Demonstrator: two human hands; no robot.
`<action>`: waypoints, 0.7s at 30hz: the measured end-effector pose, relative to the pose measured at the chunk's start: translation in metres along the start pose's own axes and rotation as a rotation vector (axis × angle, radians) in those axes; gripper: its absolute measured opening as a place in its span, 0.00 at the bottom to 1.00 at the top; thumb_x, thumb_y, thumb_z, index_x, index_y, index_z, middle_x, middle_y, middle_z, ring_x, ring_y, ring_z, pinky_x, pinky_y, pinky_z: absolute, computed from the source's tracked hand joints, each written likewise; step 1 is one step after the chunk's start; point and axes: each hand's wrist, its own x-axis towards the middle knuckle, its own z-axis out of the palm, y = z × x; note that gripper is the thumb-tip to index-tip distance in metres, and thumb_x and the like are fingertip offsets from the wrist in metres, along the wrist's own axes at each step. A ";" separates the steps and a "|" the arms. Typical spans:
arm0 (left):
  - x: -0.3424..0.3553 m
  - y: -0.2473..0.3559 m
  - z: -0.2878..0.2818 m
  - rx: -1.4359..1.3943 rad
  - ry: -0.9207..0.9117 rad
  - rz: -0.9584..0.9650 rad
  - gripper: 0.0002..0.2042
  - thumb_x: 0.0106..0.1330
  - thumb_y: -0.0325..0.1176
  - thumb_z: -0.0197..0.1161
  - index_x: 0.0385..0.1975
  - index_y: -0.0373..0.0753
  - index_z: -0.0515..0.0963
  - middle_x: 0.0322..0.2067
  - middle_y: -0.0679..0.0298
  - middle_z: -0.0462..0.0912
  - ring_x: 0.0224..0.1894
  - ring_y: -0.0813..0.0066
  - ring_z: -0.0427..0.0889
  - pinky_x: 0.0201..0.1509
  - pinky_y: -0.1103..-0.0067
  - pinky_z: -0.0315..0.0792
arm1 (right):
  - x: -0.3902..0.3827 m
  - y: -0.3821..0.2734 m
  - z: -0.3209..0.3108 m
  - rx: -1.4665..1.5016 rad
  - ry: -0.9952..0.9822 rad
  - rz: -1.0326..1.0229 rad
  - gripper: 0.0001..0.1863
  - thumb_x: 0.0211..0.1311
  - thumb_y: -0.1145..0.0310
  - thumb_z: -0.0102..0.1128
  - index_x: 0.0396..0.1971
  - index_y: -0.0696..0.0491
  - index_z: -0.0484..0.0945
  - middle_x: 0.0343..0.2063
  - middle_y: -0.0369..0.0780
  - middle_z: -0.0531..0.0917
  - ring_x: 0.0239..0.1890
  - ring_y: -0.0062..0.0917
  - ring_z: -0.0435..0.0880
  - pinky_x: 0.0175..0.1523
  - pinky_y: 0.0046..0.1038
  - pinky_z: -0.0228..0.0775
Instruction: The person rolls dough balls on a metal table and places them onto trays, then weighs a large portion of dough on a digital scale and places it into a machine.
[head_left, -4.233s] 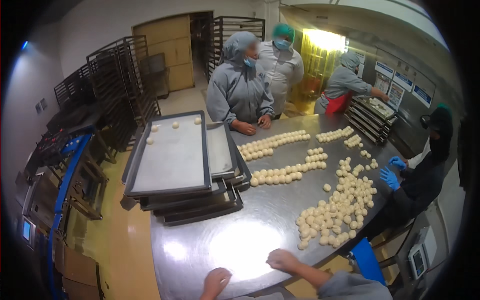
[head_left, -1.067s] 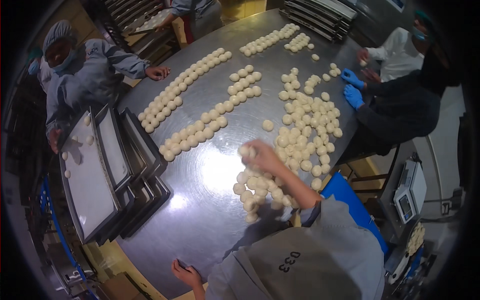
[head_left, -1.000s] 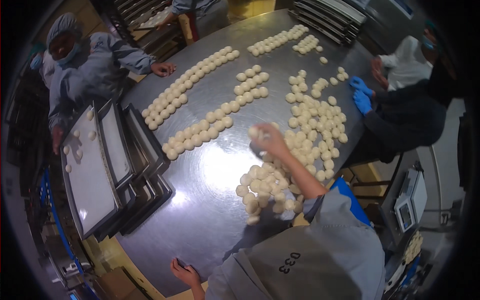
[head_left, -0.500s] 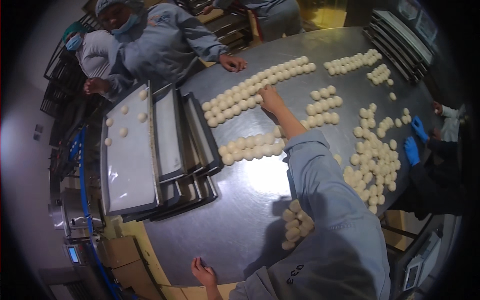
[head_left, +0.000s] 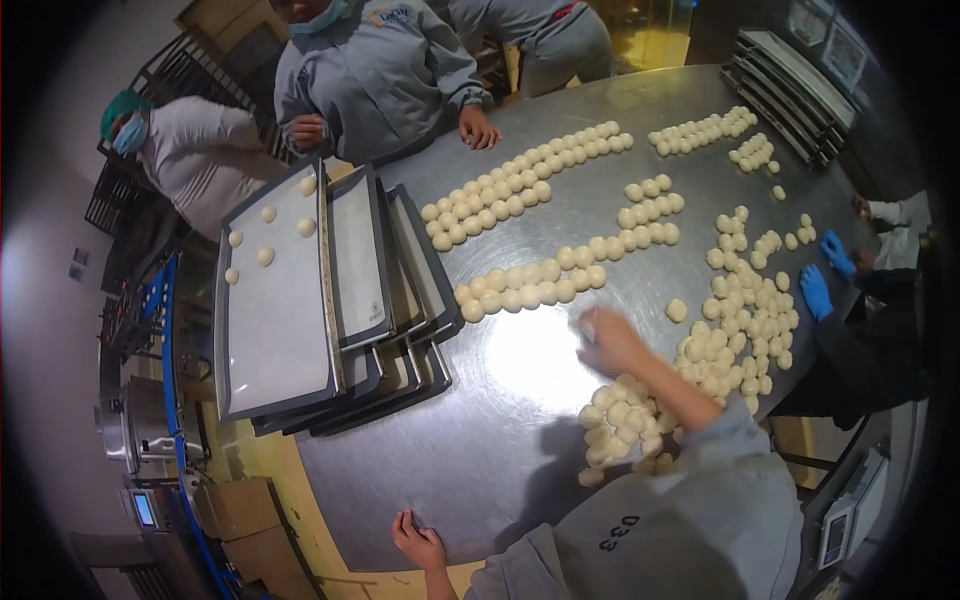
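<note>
My right hand [head_left: 612, 340] hovers over the steel table [head_left: 400, 480], smeared by motion, between the two-deep row of dough balls [head_left: 530, 285] and the nearer heap of dough balls [head_left: 620, 420]. Its fingers are too blurred to show whether anything is in them. My left hand [head_left: 418, 540] rests at the table's near edge, fingers loosely apart and holding nothing. Farther off lies a longer band of dough balls [head_left: 500, 190], lined up in several rows. One loose dough ball [head_left: 676, 310] sits right of my right hand.
Stacked lined trays [head_left: 280, 330] stand at the left, the top one bearing several dough balls. A large dough pile [head_left: 745, 320] lies at right, near a co-worker's blue-gloved hands [head_left: 816, 290]. Across the table, another person's hand [head_left: 478, 128] touches the edge. More trays [head_left: 790, 95] stand far right.
My right hand has drawn back from the far rows toward me, uncovering the nearer row and the heap. The left hand stays at the edge. The people opposite have shifted.
</note>
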 end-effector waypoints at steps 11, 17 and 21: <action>-0.001 -0.002 0.000 -0.072 0.072 0.062 0.25 0.54 0.26 0.56 0.56 0.36 0.76 0.57 0.50 0.74 0.61 0.47 0.72 0.66 0.55 0.64 | -0.082 -0.028 0.076 -0.251 -0.151 -0.020 0.13 0.62 0.58 0.63 0.38 0.51 0.83 0.41 0.43 0.81 0.48 0.38 0.79 0.49 0.45 0.72; -0.008 -0.011 -0.002 -0.133 0.087 0.087 0.24 0.55 0.25 0.57 0.56 0.37 0.76 0.57 0.51 0.74 0.61 0.49 0.72 0.67 0.56 0.64 | -0.044 -0.035 0.047 0.041 0.280 0.111 0.18 0.58 0.58 0.70 0.48 0.45 0.82 0.49 0.44 0.80 0.57 0.39 0.78 0.52 0.50 0.71; -0.009 -0.014 -0.008 -0.125 0.095 0.079 0.24 0.54 0.25 0.57 0.55 0.36 0.77 0.56 0.51 0.76 0.60 0.49 0.73 0.67 0.56 0.64 | 0.071 -0.006 0.022 0.334 0.305 0.338 0.21 0.60 0.65 0.64 0.55 0.45 0.78 0.46 0.47 0.84 0.51 0.43 0.84 0.50 0.45 0.75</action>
